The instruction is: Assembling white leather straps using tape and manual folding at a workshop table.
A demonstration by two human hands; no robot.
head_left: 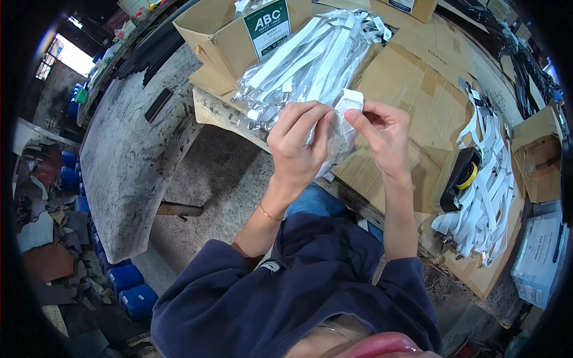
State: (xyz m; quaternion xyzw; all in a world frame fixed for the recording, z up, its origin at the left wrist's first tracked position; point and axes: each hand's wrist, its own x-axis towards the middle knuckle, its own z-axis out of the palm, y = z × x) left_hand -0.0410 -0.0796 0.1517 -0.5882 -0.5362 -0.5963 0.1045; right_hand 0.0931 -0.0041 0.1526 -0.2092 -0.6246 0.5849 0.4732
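Between my hands is a clear plastic bag (342,138) with a white strap in it. My left hand (296,143) has its fingers curled closed at the bag's left side; the fingertips are partly hidden. With thumb and forefinger, my right hand (382,132) pinches the bag's upper right edge beside the white strap end (351,98). Just beyond my hands lies a heap of bagged white straps (319,56), some with shiny metal ends. At the right, a pile of loose white straps (489,185) rests on cardboard next to a black tape dispenser (458,180) with a yellow part.
An open cardboard box (218,45) with a green label stands behind the heap. Flattened cardboard (412,89) covers the table. A dark phone (158,105) lies on the grey table at left. A clear plastic bin (539,253) sits far right; blue containers (137,300) line the floor at left.
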